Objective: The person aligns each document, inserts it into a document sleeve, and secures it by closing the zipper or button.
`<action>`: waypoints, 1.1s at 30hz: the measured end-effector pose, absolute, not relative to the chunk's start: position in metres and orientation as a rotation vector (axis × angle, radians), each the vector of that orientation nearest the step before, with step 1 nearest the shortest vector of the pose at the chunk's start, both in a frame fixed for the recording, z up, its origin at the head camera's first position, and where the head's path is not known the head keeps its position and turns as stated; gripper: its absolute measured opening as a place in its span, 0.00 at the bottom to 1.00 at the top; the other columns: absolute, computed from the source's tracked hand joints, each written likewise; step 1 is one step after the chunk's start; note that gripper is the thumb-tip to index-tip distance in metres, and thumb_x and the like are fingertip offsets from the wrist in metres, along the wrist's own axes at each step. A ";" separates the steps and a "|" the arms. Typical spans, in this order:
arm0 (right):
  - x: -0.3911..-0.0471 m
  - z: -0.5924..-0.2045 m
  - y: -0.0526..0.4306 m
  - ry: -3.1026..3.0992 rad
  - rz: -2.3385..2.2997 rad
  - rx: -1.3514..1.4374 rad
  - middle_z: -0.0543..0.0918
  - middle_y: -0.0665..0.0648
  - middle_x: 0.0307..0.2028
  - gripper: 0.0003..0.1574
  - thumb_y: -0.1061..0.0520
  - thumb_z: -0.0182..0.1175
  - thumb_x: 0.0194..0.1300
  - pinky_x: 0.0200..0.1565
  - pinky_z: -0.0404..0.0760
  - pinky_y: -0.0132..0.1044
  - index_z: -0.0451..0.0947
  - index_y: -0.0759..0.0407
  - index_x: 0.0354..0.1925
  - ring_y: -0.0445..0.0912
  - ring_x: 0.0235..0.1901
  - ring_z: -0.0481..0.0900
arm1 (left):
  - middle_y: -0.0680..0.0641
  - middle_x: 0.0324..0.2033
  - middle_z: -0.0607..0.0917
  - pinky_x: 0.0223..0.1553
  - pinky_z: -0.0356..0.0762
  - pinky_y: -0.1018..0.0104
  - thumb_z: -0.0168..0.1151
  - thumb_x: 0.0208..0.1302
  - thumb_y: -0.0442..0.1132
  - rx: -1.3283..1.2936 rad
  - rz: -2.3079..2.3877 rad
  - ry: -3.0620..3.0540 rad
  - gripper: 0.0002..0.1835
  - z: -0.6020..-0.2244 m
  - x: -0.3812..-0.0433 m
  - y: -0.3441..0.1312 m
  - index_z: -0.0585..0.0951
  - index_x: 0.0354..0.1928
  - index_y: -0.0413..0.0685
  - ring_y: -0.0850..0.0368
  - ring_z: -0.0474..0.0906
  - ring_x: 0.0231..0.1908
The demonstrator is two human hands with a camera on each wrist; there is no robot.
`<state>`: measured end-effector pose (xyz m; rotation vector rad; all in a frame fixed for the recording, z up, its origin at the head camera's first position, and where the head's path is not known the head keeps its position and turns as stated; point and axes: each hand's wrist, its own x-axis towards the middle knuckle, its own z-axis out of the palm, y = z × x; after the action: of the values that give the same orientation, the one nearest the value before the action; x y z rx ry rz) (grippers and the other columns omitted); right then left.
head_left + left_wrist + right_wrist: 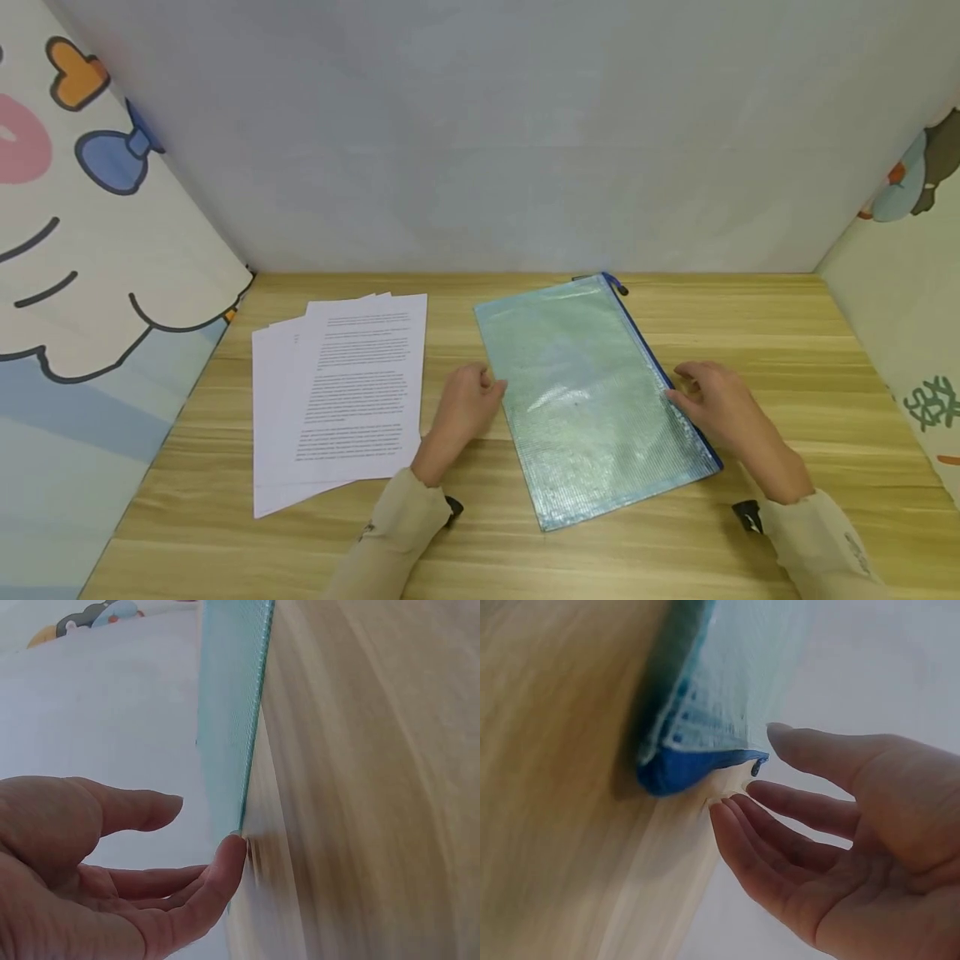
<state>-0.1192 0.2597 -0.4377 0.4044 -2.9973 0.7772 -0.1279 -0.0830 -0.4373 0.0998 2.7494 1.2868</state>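
Observation:
A pale green mesh zipper document pouch (585,400) lies tilted on the table, its blue zipper edge (654,354) on the right. At its left edge is my left hand (467,404), thumb and fingers spread apart. The left wrist view puts one fingertip (234,844) right at the pouch's rim. My right hand (716,404) is at the zipper side. In the right wrist view its thumb (810,746) and fingers stand apart beside the blue zipper end (679,771), with nothing gripped between them.
Several overlapping printed paper sheets (360,383) lie left of the pouch on the wooden table (795,333). A blue zipper tail (617,283) sticks out at the pouch's top right corner. A grey wall (525,150) rises behind, with cartoon-printed panels (90,275) at both sides.

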 end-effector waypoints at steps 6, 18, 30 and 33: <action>-0.120 -0.439 0.257 -3.022 0.788 0.394 0.81 0.74 0.42 0.23 0.63 0.70 0.65 0.40 0.81 0.57 0.78 0.80 0.51 0.61 0.39 0.79 | 0.54 0.16 0.63 0.21 0.58 0.69 0.62 0.73 0.35 0.077 1.307 2.685 0.21 -0.438 -0.131 -0.080 0.65 0.22 0.47 0.61 0.58 0.18; -0.125 -0.440 0.253 -3.049 0.889 0.336 0.81 0.76 0.40 0.21 0.69 0.70 0.62 0.41 0.85 0.56 0.76 0.83 0.49 0.64 0.40 0.82 | 0.45 0.27 0.78 0.31 0.76 0.62 0.59 0.75 0.35 0.000 1.304 2.581 0.10 -0.434 -0.134 -0.080 0.78 0.38 0.33 0.56 0.73 0.27; -0.123 -0.435 0.252 -3.062 0.966 0.272 0.84 0.72 0.38 0.16 0.70 0.68 0.63 0.41 0.85 0.54 0.78 0.81 0.47 0.60 0.37 0.84 | 0.39 0.40 0.84 0.45 0.82 0.55 0.61 0.72 0.32 -0.047 1.361 2.608 0.09 -0.442 -0.135 -0.077 0.79 0.47 0.30 0.48 0.82 0.39; -0.123 -0.436 0.252 -3.049 0.978 0.270 0.84 0.71 0.38 0.14 0.71 0.67 0.63 0.41 0.85 0.54 0.79 0.80 0.46 0.59 0.37 0.84 | 0.39 0.38 0.84 0.42 0.82 0.57 0.61 0.71 0.30 -0.055 1.390 2.605 0.08 -0.443 -0.135 -0.077 0.78 0.47 0.31 0.48 0.83 0.37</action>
<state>-0.1226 0.2520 -0.4359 0.2700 -3.0495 0.9775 -0.1349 -0.0767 -0.4430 -0.0552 2.6051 1.3896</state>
